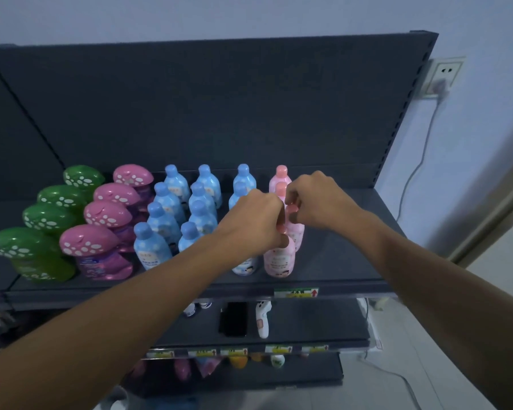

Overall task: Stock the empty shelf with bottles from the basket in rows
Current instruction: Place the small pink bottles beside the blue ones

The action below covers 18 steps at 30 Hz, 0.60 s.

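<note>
Where the pink row stands at the right end of the shelf (338,261), the grip of the left hand (256,214) is curled round the top of the front pink bottle (279,260). The second pink bottle (295,232), just behind, is pinched at its cap by the right hand (316,199). Blue bottles (160,223) are ranked alongside.

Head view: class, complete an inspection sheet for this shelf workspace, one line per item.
Surface: dark shelf, bare at its right end.
Job's things: green bottles, purple bottles, blue bottles and pink bottles in rows; basket not seen.
Clutter: dark flat object on the lower shelf.
Hands: left hand and right hand each grip a pink bottle's top.
Cables: white cable hangs from wall socket.
Surroundings: pale wall.
</note>
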Motion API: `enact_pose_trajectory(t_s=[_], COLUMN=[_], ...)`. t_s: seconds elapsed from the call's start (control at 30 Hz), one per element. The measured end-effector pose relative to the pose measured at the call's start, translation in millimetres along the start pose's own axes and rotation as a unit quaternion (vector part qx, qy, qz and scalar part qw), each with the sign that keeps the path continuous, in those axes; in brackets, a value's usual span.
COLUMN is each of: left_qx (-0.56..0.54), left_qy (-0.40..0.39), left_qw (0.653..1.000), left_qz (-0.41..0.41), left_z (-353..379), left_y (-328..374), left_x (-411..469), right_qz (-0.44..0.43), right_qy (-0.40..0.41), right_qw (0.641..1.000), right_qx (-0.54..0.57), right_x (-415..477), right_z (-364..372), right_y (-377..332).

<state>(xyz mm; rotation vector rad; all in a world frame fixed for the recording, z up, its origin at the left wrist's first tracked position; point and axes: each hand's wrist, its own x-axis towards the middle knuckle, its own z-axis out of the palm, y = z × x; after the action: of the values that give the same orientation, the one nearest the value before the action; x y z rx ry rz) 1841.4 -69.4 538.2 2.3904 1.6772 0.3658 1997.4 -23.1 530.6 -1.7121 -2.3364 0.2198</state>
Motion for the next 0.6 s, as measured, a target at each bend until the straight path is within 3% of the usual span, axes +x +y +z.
enact_pose_trajectory(t_s=[0.6], left_qx=[0.008], left_qy=[0.003], left_qw=[1.0], left_qz=[-0.012], left_z=[17.6], left_y=[-0.7], left_x=[31.6], right_qz=[0.007], right_qy=[-0.017], right_qw=[0.998], right_qx=[0.062], right_x=[21.0], right_z=[0.0], right_y=[13.1])
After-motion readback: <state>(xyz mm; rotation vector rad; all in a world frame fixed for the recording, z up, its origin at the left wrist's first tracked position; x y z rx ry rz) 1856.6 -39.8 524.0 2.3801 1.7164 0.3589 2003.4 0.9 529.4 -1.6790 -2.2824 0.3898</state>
